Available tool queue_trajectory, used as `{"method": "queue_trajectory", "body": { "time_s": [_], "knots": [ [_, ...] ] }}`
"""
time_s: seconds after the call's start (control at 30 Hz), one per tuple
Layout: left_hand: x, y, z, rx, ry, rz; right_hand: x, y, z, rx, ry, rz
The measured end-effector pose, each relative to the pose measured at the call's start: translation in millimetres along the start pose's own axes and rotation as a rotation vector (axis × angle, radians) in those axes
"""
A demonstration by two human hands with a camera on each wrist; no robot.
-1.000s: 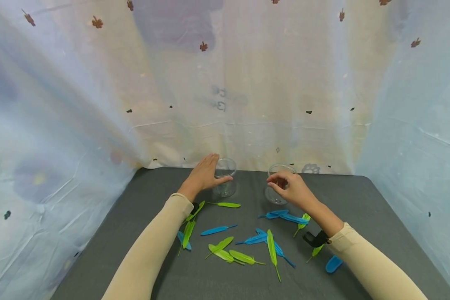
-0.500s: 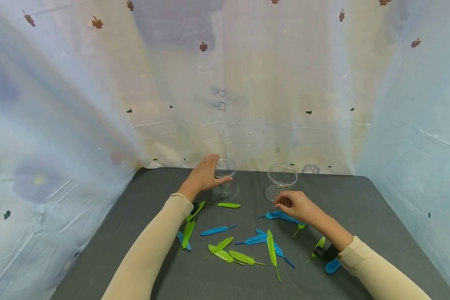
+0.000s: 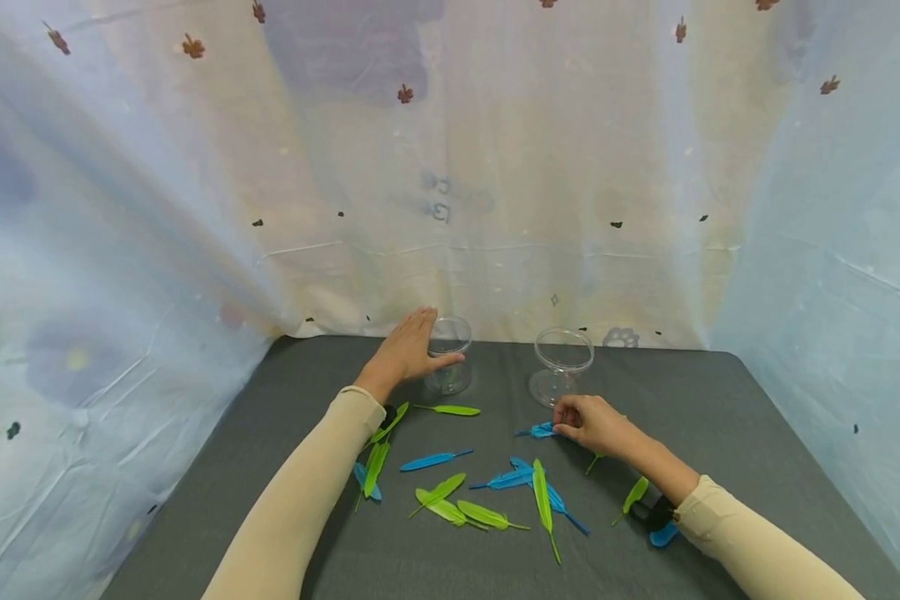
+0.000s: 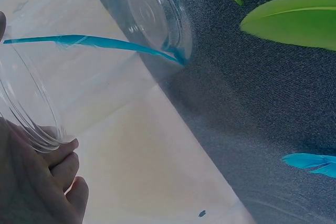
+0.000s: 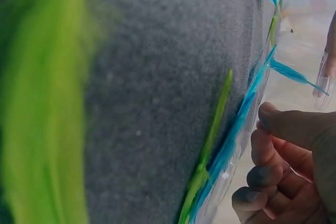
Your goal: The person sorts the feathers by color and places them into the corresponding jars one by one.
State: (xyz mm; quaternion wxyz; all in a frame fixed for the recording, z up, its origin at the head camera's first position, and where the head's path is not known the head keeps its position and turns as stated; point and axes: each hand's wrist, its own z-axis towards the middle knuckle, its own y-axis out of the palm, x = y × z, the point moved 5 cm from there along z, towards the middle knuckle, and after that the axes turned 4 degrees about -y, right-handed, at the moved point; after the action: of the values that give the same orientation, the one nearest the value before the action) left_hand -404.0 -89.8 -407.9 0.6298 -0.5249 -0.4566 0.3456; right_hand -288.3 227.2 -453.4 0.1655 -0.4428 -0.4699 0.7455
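Observation:
My left hand [image 3: 408, 348] holds a clear plastic cup [image 3: 450, 379] near its rim, thumb at the front and fingers along the far side. A blue feather [image 4: 94, 40] runs from rim to base inside this cup in the left wrist view. My right hand [image 3: 596, 425] is low over a pair of overlapping blue feathers [image 3: 540, 430], hiding much of them. Its thumb [image 5: 289, 124] and forefinger tips are close together in the right wrist view, with nothing visible between them. A green feather [image 5: 215, 129] lies beside those blue ones.
A second clear plastic cup [image 3: 562, 367] stands beyond my right hand. Several green feathers [image 3: 493, 515] and blue feathers [image 3: 431, 461] are scattered over the grey table [image 3: 420, 567]. A patterned curtain [image 3: 510, 167] hangs behind and at both sides.
My right hand has come down and towards me from the right cup's rim to the blue feathers in front of it. My left hand stays at its cup.

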Motion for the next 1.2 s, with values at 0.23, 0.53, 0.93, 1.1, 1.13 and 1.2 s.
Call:
{"method": "queue_trajectory", "body": {
  "time_s": [0.23, 0.53, 0.93, 1.1, 1.13, 1.2],
  "knots": [
    [-0.3, 0.5, 0.4, 0.004, 0.001, -0.006, 2.5, 3.2, 3.0, -0.006, 0.021, 0.013],
    [-1.7, 0.5, 1.0, 0.012, 0.002, -0.003, 9.6, 7.3, 6.6, -0.033, 0.019, 0.009],
    [-0.4, -2.0, 2.5, 0.016, 0.011, -0.004, 13.2, 8.4, 9.6, -0.059, 0.055, 0.035],
    [0.4, -1.2, 1.7, 0.004, 0.009, 0.002, 11.7, 9.3, 7.8, -0.076, 0.047, 0.054],
    [0.3, -0.6, 1.3, 0.0, 0.006, 0.005, 11.6, 9.6, 7.5, -0.083, 0.05, 0.059],
    [-0.3, 0.0, 0.8, 0.0, 0.004, 0.002, 10.5, 9.8, 6.9, -0.094, 0.049, 0.063]
  ]
}}
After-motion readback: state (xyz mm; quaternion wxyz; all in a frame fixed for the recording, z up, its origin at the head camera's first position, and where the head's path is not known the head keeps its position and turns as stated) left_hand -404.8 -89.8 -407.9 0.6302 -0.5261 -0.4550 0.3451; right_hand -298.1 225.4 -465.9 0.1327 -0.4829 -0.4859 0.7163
